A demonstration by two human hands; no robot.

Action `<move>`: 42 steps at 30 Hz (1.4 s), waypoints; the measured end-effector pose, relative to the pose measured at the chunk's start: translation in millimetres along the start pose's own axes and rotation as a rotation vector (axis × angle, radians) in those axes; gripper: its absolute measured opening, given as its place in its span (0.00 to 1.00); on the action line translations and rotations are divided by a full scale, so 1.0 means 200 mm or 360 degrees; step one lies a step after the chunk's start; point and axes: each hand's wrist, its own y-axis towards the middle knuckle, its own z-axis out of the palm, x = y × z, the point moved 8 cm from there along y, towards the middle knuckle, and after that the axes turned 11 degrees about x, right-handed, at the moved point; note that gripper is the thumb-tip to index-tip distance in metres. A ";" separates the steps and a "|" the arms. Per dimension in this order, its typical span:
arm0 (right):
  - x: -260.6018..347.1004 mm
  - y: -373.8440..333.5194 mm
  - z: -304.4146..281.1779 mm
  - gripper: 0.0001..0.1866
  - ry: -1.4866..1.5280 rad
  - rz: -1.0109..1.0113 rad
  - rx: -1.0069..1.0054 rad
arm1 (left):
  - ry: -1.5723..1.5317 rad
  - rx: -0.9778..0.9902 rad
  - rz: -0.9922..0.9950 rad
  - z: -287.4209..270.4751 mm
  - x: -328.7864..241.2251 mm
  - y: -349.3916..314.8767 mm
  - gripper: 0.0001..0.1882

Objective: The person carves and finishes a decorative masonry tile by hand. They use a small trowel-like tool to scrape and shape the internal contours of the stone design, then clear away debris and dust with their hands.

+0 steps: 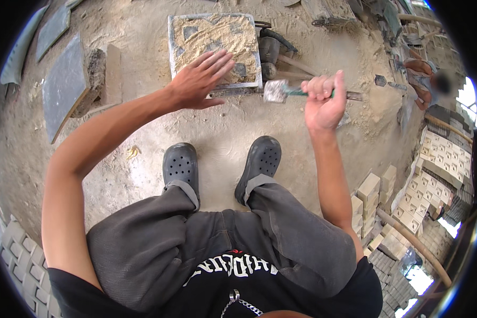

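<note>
My left hand (204,79) is open and palm down, its fingers stretched over the near part of a square metal-edged mould (170,47). A layer of loose tan powder (225,32) covers the mould, with dark grey patches showing through. Whether the fingertips touch the powder, I cannot tell. To the right of the mould, my right hand (325,100) is closed around a short green-handled tool (294,91). The tool's pale, blocky, dust-caked head points left toward the mould's near right corner; its exact kind is unclear.
Dark tools with wooden handles (297,64) lie against the mould's right side. Grey slabs (63,87) lean at the left. Pale patterned blocks (426,185) are stacked at the right, beyond a wooden pole (416,246). Another person (421,79) crouches at the far right.
</note>
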 end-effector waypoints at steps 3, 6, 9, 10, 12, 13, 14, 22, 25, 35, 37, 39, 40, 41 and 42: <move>0.10 0.11 0.08 0.27 0.0019 -0.0256 0.0144 | 0.0016 -0.0069 0.0079 -0.06 -0.04 0.17 0.54; 0.00 0.22 0.10 0.29 0.0025 -0.0354 0.0101 | 0.0005 0.0046 0.0147 -0.05 -0.12 0.17 0.52; -0.20 0.32 0.09 0.30 -0.0027 -0.0263 0.0163 | -0.0164 -0.0015 0.0313 -0.03 -0.17 0.11 0.46; -0.26 0.33 0.10 0.30 -0.0067 -0.0199 0.0251 | -0.0201 0.0004 0.0383 -0.01 -0.17 0.09 0.45; -0.29 0.36 0.10 0.31 -0.0149 -0.0001 0.0373 | -0.0224 0.0078 0.0408 0.02 -0.16 0.07 0.42; -0.26 0.38 0.11 0.31 -0.0148 0.0003 0.0383 | -0.0200 0.0073 0.0391 0.03 -0.15 0.06 0.42; -0.22 0.39 0.12 0.31 -0.0148 0.0008 0.0391 | -0.0176 0.0068 0.0378 0.04 -0.14 0.06 0.42; -0.24 0.32 0.19 0.28 -0.0363 -0.0165 0.0244 | -0.0200 -0.0292 -0.0091 -0.11 0.04 0.20 0.53; -0.12 0.37 0.20 0.27 -0.0297 -0.0197 0.0231 | -0.0089 -0.0235 -0.0127 -0.09 0.04 0.24 0.57; -0.17 0.38 0.13 0.27 -0.0238 -0.0176 -0.0060 | -0.0080 -0.0170 -0.0280 -0.06 -0.01 0.27 0.65; -0.08 0.39 0.15 0.27 -0.0060 -0.0210 0.0050 | -0.0073 -0.0232 -0.0266 -0.08 -0.01 0.26 0.65; -0.07 0.37 0.17 0.27 0.0043 -0.0219 0.0061 | -0.0058 -0.0141 -0.0357 -0.07 -0.01 0.27 0.66; -0.13 0.37 0.15 0.27 0.0035 -0.0246 0.0066 | -0.0046 -0.0102 -0.0389 -0.08 0.00 0.29 0.66; -0.23 0.36 0.11 0.27 0.0027 -0.0274 0.0070 | -0.0052 -0.0157 -0.0354 -0.10 0.00 0.29 0.65; -0.25 0.36 0.13 0.28 0.0019 -0.0293 0.0084 | -0.0064 -0.0209 -0.0330 -0.10 0.00 0.29 0.65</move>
